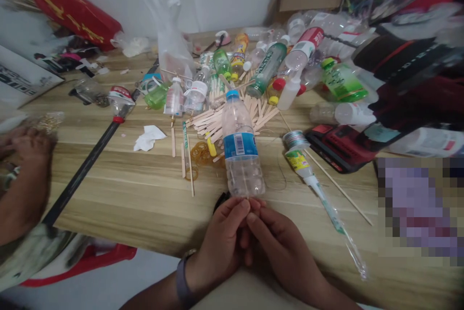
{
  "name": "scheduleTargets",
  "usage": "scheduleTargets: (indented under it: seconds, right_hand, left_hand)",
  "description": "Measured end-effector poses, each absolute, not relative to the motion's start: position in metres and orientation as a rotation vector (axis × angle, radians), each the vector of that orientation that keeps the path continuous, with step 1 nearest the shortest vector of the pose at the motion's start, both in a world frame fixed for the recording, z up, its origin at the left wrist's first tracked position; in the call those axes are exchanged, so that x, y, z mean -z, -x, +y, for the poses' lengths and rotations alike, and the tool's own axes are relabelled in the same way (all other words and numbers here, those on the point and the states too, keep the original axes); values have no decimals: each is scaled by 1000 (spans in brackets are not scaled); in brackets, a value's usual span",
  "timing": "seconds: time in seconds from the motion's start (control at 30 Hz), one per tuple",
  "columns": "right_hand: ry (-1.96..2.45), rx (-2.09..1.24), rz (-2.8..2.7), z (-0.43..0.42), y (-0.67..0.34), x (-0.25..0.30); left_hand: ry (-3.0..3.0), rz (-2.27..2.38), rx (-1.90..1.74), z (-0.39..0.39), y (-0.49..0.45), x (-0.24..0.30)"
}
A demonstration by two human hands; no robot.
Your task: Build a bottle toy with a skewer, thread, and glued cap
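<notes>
My left hand and my right hand meet at the near edge of the wooden table, fingertips pinched together just below the base of a clear plastic bottle. The bottle has a blue cap and a blue label and stands upright in front of my hands. What my fingers pinch is too small to make out. A dark band sits on my left wrist. Yellow rubber bands and a pile of wooden sticks lie just behind the bottle.
Many plastic bottles crowd the far right. A red and black tool, a thread spool, a long black rod, a plastic bag and crumpled paper lie around. Another person's hands work at the left edge.
</notes>
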State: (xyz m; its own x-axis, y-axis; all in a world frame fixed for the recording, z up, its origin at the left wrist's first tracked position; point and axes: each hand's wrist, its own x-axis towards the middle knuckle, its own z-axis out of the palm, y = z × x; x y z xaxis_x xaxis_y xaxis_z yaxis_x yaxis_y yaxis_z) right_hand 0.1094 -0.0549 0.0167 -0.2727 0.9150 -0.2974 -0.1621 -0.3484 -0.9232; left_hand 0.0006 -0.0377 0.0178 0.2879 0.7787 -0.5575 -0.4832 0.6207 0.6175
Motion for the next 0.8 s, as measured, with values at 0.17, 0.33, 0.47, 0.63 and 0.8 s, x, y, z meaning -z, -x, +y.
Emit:
scheduleTargets:
  seconds: [0.17, 0.33, 0.47, 0.63, 0.8]
  right_hand:
    - [1130, -1727, -1008, -54, -110, -14]
    - [1073, -1815, -888, -54, -113, -8]
    - [1039, -1887, -829, -52, -114, -6]
    - [1042, -1954, -745, -51, -114, -5]
    - [1101, -1924, -793, -51, -114, -5]
  left_hand:
    - [-367, 966, -917, -39, 0, -18]
    - [-389, 912, -866, -41, -1, -13]
    - [-408, 851, -841, -43, -2, -7]
    - [-389, 751, -835, -45, -3, -1]
    - [-369, 761, -861, -42, -7, -5]
